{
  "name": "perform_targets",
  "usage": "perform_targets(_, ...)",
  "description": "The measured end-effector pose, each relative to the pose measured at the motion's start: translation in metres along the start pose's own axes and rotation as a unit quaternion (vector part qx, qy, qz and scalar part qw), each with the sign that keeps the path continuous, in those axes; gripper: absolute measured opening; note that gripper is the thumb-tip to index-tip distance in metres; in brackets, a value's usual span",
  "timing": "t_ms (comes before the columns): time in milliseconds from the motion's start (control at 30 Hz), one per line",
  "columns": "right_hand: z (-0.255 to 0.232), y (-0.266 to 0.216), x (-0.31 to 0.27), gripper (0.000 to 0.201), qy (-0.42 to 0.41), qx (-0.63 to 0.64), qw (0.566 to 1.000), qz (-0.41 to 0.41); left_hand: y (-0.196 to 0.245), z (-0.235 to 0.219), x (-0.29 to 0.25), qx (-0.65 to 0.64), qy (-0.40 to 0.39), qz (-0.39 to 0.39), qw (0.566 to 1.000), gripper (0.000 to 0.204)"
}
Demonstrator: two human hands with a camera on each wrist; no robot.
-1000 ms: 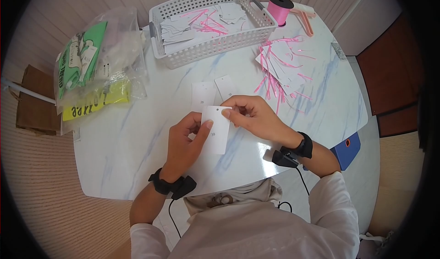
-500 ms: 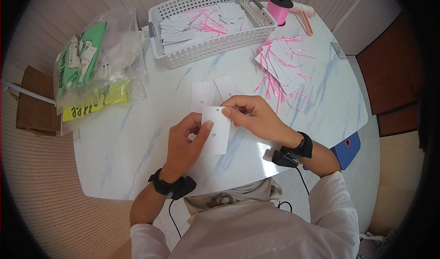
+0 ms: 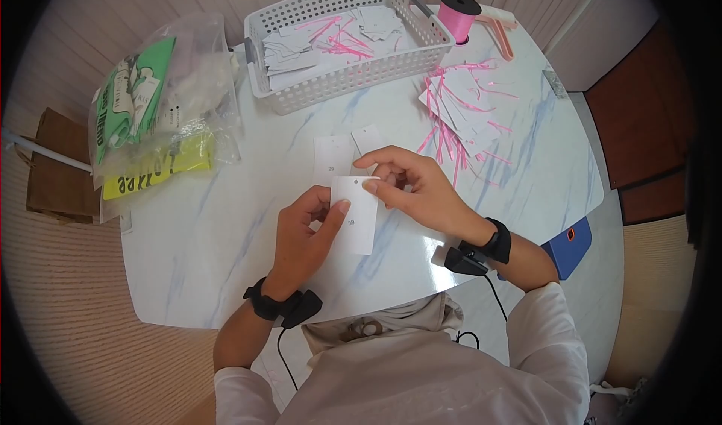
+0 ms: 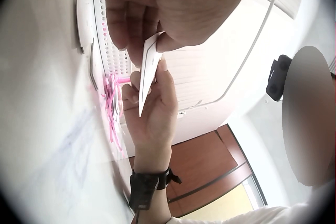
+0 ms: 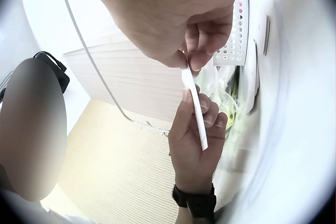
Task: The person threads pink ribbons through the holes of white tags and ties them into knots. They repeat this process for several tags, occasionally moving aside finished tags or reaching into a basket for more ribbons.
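Observation:
A white card tag [image 3: 356, 233], printed 39 and punched with a hole near its top edge, is held up above the table. My left hand [image 3: 302, 222] pinches its left side, thumb across the front and fingers behind. At the tag's upper right corner, my right hand [image 3: 417, 188] grips it between the thumb and a finger behind, with the index finger raised off it. Edge-on, the tag [image 5: 195, 106] shows between both hands in the right wrist view. Two places of similar tags lie just beyond: one tag [image 3: 331, 154] at left and another [image 3: 364, 136] partly hidden by the right hand.
A white perforated basket [image 3: 353, 77] holding tags and pink ribbon stands at the back. Right of it are a pink ribbon spool [image 3: 456, 20], pink scissors [image 3: 502, 37] and a pile of ribboned tags [image 3: 462, 116]. Plastic bags [image 3: 162, 109] lie at the left edge.
My right index finger has lifted away from the tag's top corner and straightened somewhat. The left hand and the tag have stayed almost still.

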State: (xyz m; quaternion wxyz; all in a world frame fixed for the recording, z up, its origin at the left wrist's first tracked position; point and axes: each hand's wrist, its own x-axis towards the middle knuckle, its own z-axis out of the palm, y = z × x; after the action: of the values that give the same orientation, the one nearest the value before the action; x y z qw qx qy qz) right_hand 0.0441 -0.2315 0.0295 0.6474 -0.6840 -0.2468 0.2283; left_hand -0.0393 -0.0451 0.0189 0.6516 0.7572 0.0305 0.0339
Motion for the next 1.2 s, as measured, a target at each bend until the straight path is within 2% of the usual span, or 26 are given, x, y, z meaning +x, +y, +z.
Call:
perform_targets(167, -0.002, 0.000, 0.000, 0.018, -0.008, -0.023, 1.000, -0.009, -0.001, 0.001, -0.001, -0.035, 0.000, -0.012, 0.999, 0.016)
perform_targets(333, 0.000, 0.009, 0.002, 0.019, 0.035, -0.014, 0.997, -0.067, 0.001, 0.002, -0.002, -0.065, 0.001, -0.034, 0.997, 0.016)
perform_targets(467, -0.001, 0.008, 0.002, 0.020, 0.022, -0.009, 0.999, -0.047, 0.004, 0.001, -0.002, -0.088, -0.008, -0.056, 0.994, 0.015)
perform_targets(567, -0.002, 0.004, 0.001, 0.021, 0.013, 0.034, 0.999, -0.037, 0.000, -0.002, -0.002, -0.092, -0.036, -0.049, 0.994, 0.016)
perform_targets(633, -0.002, 0.000, 0.001, 0.020, 0.027, -0.036, 0.997, -0.062, -0.001, -0.002, 0.000, -0.075, -0.043, -0.035, 0.996, 0.021)
perform_targets(700, 0.000, 0.004, 0.003, 0.021, 0.042, -0.037, 0.995, -0.078, 0.000, 0.002, 0.000, -0.058, -0.049, -0.023, 0.997, 0.027)
perform_targets(767, 0.003, 0.004, 0.003, 0.021, 0.055, -0.039, 0.993, -0.094, 0.002, 0.008, -0.002, -0.220, -0.099, -0.117, 0.963, 0.038)
perform_targets(800, 0.005, 0.003, 0.002, 0.022, 0.065, -0.030, 0.993, -0.095, 0.003, 0.008, -0.001, -0.224, -0.094, -0.114, 0.963, 0.038)
perform_targets(867, 0.010, 0.003, 0.003, 0.023, 0.063, -0.022, 0.994, -0.091, 0.004, 0.007, -0.003, -0.230, -0.142, -0.104, 0.957, 0.043)
perform_targets(933, 0.013, 0.004, 0.007, 0.020, 0.078, -0.044, 0.993, -0.080, 0.002, 0.005, -0.005, -0.225, -0.119, -0.093, 0.963, 0.043)
perform_targets(967, 0.008, -0.001, 0.013, 0.020, 0.072, -0.048, 0.993, -0.082, 0.002, 0.005, -0.004, -0.217, -0.106, -0.082, 0.967, 0.042)
perform_targets(1033, -0.010, -0.022, 0.037, 0.017, -0.010, -0.174, 0.978, -0.117, 0.000, 0.005, -0.002, -0.227, -0.081, -0.068, 0.968, 0.041)
perform_targets(1100, -0.036, -0.051, 0.082, 0.022, -0.021, -0.195, 0.978, -0.064, -0.001, 0.003, -0.002, -0.236, -0.055, -0.058, 0.969, 0.041)
perform_targets(1167, -0.061, -0.067, 0.139, 0.020, -0.003, -0.323, 0.943, -0.076, -0.003, 0.002, 0.000, -0.243, -0.042, -0.058, 0.967, 0.043)
perform_targets(1200, -0.073, -0.069, 0.163, 0.020, -0.019, -0.346, 0.936, -0.065, -0.003, 0.002, 0.000, -0.245, -0.033, -0.055, 0.967, 0.043)
